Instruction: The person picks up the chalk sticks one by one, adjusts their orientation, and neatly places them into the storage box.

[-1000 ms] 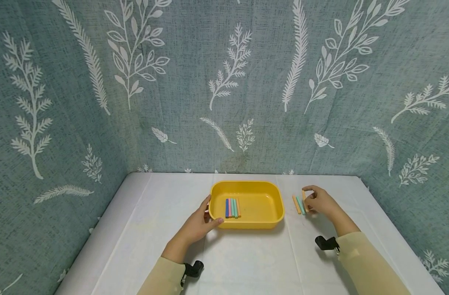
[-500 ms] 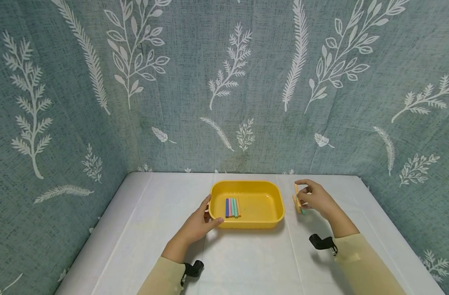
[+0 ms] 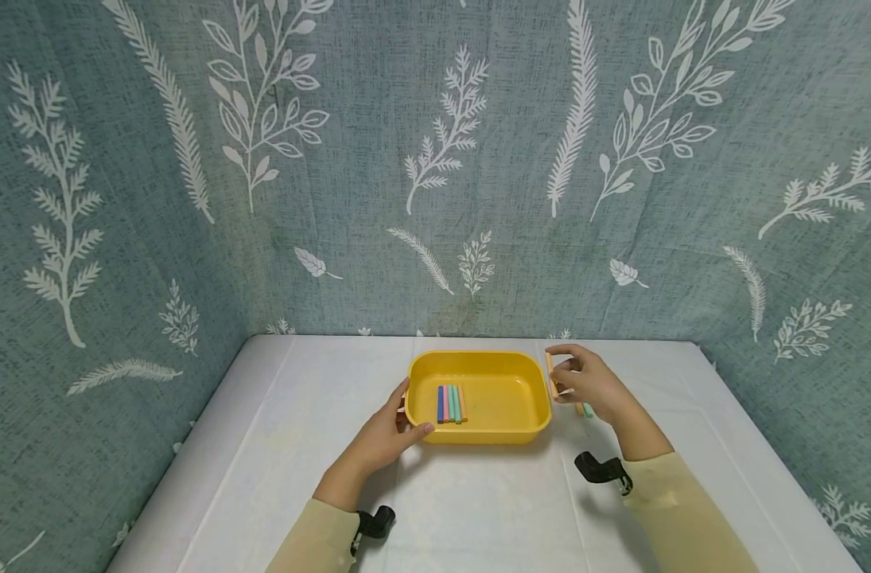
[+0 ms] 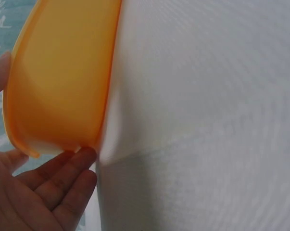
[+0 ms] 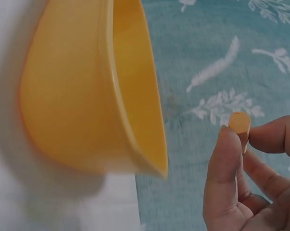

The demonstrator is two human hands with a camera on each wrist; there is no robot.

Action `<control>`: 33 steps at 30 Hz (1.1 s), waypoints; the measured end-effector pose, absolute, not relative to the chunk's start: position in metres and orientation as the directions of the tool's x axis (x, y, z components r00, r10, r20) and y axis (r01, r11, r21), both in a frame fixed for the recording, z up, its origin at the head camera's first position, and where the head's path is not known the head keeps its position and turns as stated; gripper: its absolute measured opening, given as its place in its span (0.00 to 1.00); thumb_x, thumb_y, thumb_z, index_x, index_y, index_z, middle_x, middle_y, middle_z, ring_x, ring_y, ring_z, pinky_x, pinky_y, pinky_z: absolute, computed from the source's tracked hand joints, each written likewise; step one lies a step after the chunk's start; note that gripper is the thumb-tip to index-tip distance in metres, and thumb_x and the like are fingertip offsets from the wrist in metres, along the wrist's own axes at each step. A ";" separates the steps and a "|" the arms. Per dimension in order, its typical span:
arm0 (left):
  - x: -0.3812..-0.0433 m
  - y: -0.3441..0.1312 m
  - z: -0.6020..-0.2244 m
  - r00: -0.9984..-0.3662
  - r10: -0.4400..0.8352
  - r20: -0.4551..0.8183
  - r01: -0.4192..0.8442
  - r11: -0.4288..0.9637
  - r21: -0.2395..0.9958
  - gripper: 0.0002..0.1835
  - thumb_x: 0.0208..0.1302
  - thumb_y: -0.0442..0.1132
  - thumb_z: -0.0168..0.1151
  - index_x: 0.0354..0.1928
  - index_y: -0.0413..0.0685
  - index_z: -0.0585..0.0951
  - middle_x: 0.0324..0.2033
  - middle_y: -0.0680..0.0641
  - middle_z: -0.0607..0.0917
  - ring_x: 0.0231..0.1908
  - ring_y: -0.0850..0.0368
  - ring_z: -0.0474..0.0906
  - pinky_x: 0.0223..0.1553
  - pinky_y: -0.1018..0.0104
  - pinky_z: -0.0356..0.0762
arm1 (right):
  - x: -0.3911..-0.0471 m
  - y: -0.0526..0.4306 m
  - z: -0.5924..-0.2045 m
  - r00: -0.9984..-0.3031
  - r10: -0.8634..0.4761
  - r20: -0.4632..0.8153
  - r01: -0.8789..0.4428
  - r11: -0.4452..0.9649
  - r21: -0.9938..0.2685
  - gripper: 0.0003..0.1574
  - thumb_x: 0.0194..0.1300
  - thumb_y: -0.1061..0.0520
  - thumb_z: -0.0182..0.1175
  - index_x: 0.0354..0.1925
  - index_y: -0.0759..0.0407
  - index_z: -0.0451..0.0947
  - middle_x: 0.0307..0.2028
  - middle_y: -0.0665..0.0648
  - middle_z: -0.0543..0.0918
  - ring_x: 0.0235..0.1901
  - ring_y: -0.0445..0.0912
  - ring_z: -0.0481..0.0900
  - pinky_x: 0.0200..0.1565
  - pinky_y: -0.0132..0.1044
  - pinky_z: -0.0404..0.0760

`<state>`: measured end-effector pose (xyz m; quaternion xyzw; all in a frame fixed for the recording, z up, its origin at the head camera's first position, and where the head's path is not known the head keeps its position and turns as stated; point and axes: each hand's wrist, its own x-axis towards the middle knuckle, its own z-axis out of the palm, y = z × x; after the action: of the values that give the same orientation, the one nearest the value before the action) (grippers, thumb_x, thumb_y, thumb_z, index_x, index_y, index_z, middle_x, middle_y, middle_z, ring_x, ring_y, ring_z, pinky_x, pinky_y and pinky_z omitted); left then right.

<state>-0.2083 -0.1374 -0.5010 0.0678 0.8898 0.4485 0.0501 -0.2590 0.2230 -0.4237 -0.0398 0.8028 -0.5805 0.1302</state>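
Observation:
A yellow plastic tray (image 3: 503,402) stands on the table. My left hand (image 3: 383,440) holds its left end, thumb at the front rim and fingers against the outer wall; in the left wrist view the fingertips (image 4: 87,156) meet that wall. Inside the tray, toward the left, several chalk sticks (image 3: 452,404) lie side by side: blue, pink, green and orange. My right hand (image 3: 596,388) pinches an orange chalk stick (image 3: 552,376) between thumb and fingers, just beside the tray's right end. In the right wrist view, the end of this chalk (image 5: 240,123) shows between the fingertips.
Right of the tray, an orange chalk stick (image 3: 580,409) and a green one (image 3: 588,410) lie on the white tablecloth (image 3: 478,509), partly hidden by my right hand. A teal leaf-patterned cloth (image 3: 378,159) rises behind and along both sides.
My right hand has lifted the orange chalk from beside the other two and carried it left to the tray's right end. The left hand and tray have stayed put.

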 end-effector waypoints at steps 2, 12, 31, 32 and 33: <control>-0.208 -0.137 -0.501 -0.986 0.167 -0.025 0.080 0.588 0.805 0.53 0.62 0.59 0.68 0.80 0.50 0.50 0.66 0.38 0.73 0.55 0.47 0.78 0.58 0.45 0.74 | -0.260 0.217 -0.423 -0.962 -0.215 -0.167 0.096 0.305 -0.948 0.33 0.73 0.64 0.55 0.73 0.61 0.60 0.43 0.63 0.75 0.37 0.52 0.80 0.41 0.44 0.85; -0.210 -0.138 -0.501 -0.987 0.160 -0.022 0.078 0.589 0.804 0.53 0.62 0.59 0.69 0.80 0.50 0.50 0.66 0.39 0.73 0.55 0.48 0.78 0.59 0.45 0.74 | -0.263 0.183 -0.423 -0.953 -0.252 -0.170 0.113 0.226 -0.968 0.33 0.72 0.65 0.56 0.72 0.60 0.62 0.39 0.60 0.75 0.35 0.51 0.80 0.39 0.43 0.85; -0.210 -0.139 -0.505 -0.986 0.167 -0.022 0.079 0.576 0.814 0.54 0.62 0.59 0.69 0.80 0.50 0.50 0.66 0.39 0.73 0.54 0.49 0.78 0.58 0.46 0.74 | -0.272 0.132 -0.448 -0.949 -0.203 -0.241 0.189 0.245 -0.951 0.31 0.69 0.67 0.59 0.68 0.58 0.67 0.40 0.63 0.76 0.31 0.51 0.77 0.40 0.49 0.85; -0.210 -0.138 -0.505 -0.986 0.168 -0.022 0.080 0.576 0.813 0.54 0.62 0.59 0.69 0.80 0.50 0.50 0.66 0.39 0.73 0.54 0.49 0.78 0.58 0.46 0.74 | -0.273 0.131 -0.450 -0.948 -0.201 -0.245 0.194 0.243 -0.950 0.31 0.69 0.67 0.60 0.68 0.58 0.68 0.40 0.63 0.76 0.31 0.51 0.77 0.41 0.50 0.85; -0.210 -0.138 -0.505 -0.986 0.167 -0.022 0.079 0.577 0.813 0.53 0.62 0.58 0.69 0.80 0.50 0.50 0.66 0.39 0.73 0.54 0.49 0.78 0.58 0.46 0.74 | -0.274 0.130 -0.453 -0.948 -0.204 -0.245 0.194 0.241 -0.951 0.31 0.69 0.67 0.60 0.68 0.58 0.68 0.41 0.64 0.77 0.31 0.51 0.77 0.40 0.49 0.85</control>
<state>-0.2102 -0.1382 -0.5048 0.0695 0.8867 0.4546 0.0483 -0.2737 0.1295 -0.4528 -0.0031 0.7709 -0.6161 0.1616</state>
